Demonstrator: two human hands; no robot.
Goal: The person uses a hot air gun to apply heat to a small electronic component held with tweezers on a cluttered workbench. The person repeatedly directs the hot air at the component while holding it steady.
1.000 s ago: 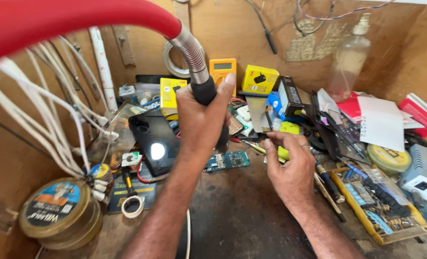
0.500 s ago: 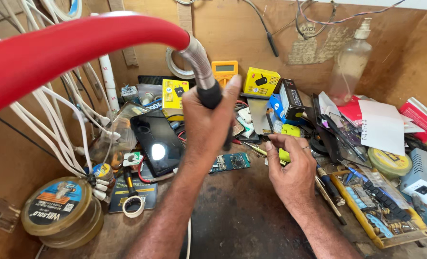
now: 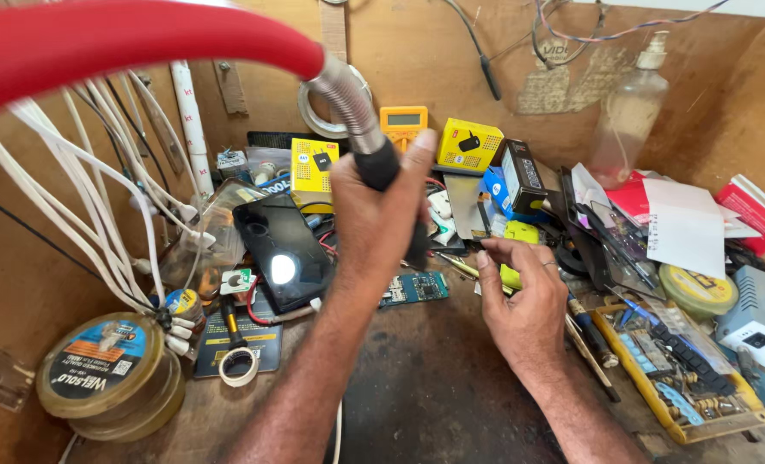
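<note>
My left hand [image 3: 374, 225] is wrapped around the black handle [image 3: 381, 163] at the end of a flexible metal hose that runs up into a thick red tube [image 3: 142, 39]. My right hand [image 3: 520, 296] rests on the bench to its right, fingers curled at a small part beside a yellow-green object [image 3: 520, 234]; what it pinches is too small to tell. A small green circuit board [image 3: 413, 290] lies between the two hands. A dark phone [image 3: 281, 249] with a light glare lies left of my left wrist.
Yellow boxes [image 3: 314, 167], a yellow multimeter [image 3: 404, 125] and a plastic bottle [image 3: 627, 116] stand at the back. A round tin [image 3: 107, 374] and tape roll [image 3: 238, 367] sit at front left, white cables [image 3: 73, 189] hang left, a yellow parts tray [image 3: 683, 369] at right.
The hose and my left hand have shifted slightly right and up in view. My right hand stays near the yellow-green object.
</note>
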